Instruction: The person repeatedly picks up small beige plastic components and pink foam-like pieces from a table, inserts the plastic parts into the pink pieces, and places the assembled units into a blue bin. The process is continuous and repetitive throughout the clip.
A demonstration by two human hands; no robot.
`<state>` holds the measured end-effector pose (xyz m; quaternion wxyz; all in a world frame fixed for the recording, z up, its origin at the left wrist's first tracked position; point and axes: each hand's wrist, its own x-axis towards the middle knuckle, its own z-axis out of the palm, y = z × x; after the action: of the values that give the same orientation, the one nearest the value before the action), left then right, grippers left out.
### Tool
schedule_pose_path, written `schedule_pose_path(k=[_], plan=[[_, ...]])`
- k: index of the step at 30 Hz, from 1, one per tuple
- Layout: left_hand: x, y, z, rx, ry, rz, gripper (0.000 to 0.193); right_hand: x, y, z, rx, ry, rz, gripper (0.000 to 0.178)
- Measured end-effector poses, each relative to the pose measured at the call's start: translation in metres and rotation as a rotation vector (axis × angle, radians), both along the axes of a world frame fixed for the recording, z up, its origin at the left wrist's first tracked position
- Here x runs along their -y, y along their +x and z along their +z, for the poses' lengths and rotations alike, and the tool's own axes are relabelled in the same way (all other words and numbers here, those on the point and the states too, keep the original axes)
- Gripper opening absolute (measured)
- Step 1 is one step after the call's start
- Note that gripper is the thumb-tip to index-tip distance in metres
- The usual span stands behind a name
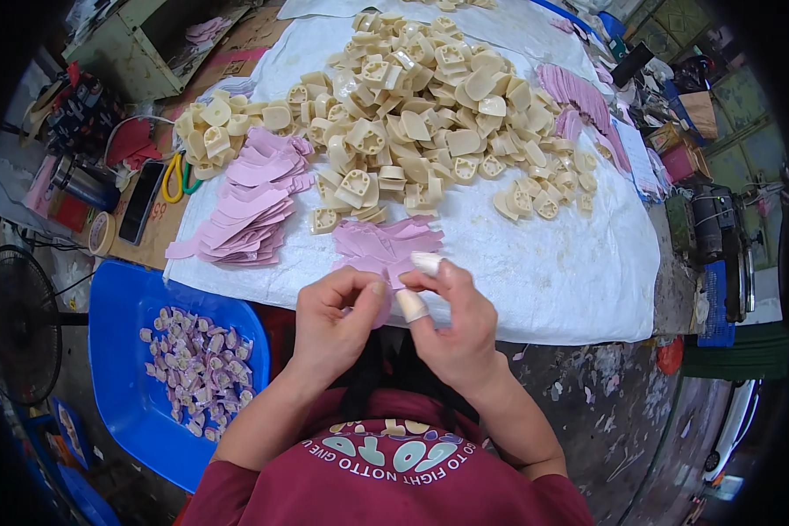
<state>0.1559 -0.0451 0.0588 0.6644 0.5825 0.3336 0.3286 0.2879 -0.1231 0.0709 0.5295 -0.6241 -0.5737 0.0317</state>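
Note:
Close to the front edge of the table, both hands are at one thin pink cut piece (381, 314). My left hand (337, 314) pinches it between thumb and fingers. My right hand (460, 329), with pale finger covers on thumb and a finger, grips the same piece from the other side. Just beyond my fingers lies a small loose heap of pink pieces (386, 238). A taller stack of the same pink pieces (250, 206) stands to the left. Cream plastic shoe heels (416, 123) form a big pile behind them.
A blue basin (118, 351) at lower left holds many pink-covered heels (197, 364). On the left side lie a phone (140, 203), yellow-handled scissors (174, 178) and a tape roll (102, 233). A black fan (17, 324) stands far left. White sheeting (535, 280) covers the table.

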Motion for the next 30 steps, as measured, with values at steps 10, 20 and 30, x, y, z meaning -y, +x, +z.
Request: schedule_pose_path(k=[10,20,30], plan=[[-0.005,0.004,0.003,-0.131,0.796,-0.093,0.005,-0.001,0.004,-0.002,-0.412,-0.171,0.078,0.038],[0.004,0.007,-0.005,0.008,0.043,-0.023,0.006,0.004,0.005,-0.008,-0.500,-0.169,0.071,0.040],[0.001,0.003,-0.004,-0.100,0.489,-0.124,0.009,0.005,0.010,-0.005,-0.284,-0.168,0.067,0.043]])
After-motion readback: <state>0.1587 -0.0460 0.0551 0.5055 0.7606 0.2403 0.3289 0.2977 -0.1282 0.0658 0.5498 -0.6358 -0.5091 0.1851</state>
